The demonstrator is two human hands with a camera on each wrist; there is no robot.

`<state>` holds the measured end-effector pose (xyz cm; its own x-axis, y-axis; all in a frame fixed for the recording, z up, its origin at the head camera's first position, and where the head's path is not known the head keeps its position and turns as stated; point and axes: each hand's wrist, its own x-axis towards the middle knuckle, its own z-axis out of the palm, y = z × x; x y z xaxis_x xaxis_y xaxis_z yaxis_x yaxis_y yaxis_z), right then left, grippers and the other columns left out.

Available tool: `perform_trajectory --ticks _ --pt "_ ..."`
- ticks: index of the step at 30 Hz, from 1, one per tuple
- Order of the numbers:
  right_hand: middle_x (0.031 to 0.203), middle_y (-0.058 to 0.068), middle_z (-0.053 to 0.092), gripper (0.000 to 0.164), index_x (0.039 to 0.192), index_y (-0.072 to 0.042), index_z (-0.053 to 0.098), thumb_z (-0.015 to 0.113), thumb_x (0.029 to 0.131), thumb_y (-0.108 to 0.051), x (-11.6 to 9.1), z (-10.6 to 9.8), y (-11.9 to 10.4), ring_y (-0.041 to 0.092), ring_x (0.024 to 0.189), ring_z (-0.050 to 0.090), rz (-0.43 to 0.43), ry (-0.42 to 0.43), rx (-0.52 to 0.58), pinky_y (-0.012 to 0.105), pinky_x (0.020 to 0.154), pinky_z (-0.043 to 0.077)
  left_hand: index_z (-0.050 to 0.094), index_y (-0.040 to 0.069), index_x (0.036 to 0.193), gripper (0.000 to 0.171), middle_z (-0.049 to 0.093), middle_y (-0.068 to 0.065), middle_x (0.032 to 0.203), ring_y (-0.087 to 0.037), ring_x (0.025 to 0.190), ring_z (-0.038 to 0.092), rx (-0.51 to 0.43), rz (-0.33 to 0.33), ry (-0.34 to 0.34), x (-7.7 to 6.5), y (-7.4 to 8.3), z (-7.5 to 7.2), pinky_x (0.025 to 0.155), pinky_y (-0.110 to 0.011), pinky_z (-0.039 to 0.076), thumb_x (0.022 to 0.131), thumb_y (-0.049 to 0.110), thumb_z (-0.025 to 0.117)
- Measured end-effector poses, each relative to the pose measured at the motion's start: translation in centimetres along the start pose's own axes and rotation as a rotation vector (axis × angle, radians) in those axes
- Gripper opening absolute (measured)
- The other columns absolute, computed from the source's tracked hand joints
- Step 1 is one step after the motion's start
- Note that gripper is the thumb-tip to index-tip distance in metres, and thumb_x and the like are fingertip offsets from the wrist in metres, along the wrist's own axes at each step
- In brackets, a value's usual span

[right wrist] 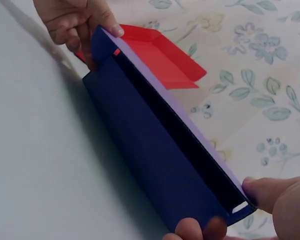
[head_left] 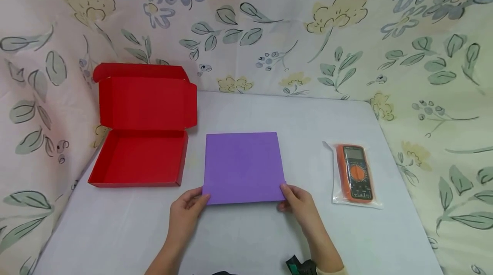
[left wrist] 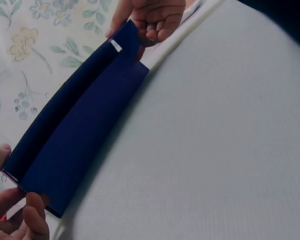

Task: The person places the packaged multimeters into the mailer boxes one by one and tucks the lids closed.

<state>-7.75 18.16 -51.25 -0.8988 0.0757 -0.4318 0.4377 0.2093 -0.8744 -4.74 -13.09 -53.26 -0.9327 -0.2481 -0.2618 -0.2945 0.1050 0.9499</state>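
A flat purple cardboard box (head_left: pixel 243 168) lies in the middle of the table, its top facing up. At its front left corner my left hand (head_left: pixel 186 213) pinches the lid, thumb on top and fingers below. My right hand (head_left: pixel 302 206) grips the front right corner the same way. From the right wrist view, the box's front wall (right wrist: pixel 135 145) looks dark blue, and a dark gap runs between it and the lid edge. Small light openings show at the corners in both wrist views. What is inside the box is hidden.
An open red cardboard box (head_left: pixel 144 159) stands at the left, its lid raised toward the back curtain (head_left: pixel 246 69). To the right lies an orange and black multimeter (head_left: pixel 357 174) in a clear plastic bag. White cloth (head_left: pixel 239 240) covers the table.
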Motion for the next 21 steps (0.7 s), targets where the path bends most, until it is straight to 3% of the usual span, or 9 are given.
perform_trajectory --ticks 8,14,17,21 --pt "0.092 0.012 0.071 0.056 0.126 0.011 0.064 0.067 0.100 -0.038 0.0 -0.1 0.1 0.025 0.076 0.070 0.011 0.006 0.029 0.032 0.071 0.060 0.070 0.008 0.121 0.037 0.062 -0.009 0.075 -0.013 0.063 0.050 -0.042 -0.062 -0.023 0.1 0.1 -0.1 0.055 -0.023 0.042 0.089 0.023 0.082" --pt "0.095 0.013 0.074 0.051 0.131 0.007 0.059 0.072 0.098 -0.030 0.8 -0.5 0.6 0.027 0.081 0.073 -0.054 0.024 0.008 0.034 0.073 0.061 0.065 0.009 0.129 0.048 0.064 -0.010 0.073 -0.015 0.059 0.052 0.043 -0.038 -0.056 0.9 -0.2 -0.5 0.054 -0.025 0.041 0.087 0.024 0.084" --pt "0.102 0.010 0.072 0.052 0.134 0.000 0.060 0.077 0.094 -0.028 1.0 -0.9 0.8 0.024 0.089 0.073 -0.118 0.038 -0.077 0.033 0.076 0.060 0.057 0.016 0.143 0.064 0.071 -0.010 0.110 -0.018 0.067 0.061 0.083 0.020 -0.133 1.4 -0.2 -1.1 0.058 -0.025 0.046 0.087 0.023 0.084" --pt "0.115 0.011 0.067 0.060 0.142 -0.006 0.058 0.082 0.088 -0.020 1.2 -1.7 0.8 0.024 0.100 0.071 -0.224 -0.027 -0.177 0.032 0.079 0.058 0.045 0.022 0.156 0.081 0.050 -0.007 0.153 -0.017 0.091 0.068 0.148 0.178 -0.283 2.2 -0.3 -2.1 0.067 -0.025 0.053 0.086 0.016 0.085"
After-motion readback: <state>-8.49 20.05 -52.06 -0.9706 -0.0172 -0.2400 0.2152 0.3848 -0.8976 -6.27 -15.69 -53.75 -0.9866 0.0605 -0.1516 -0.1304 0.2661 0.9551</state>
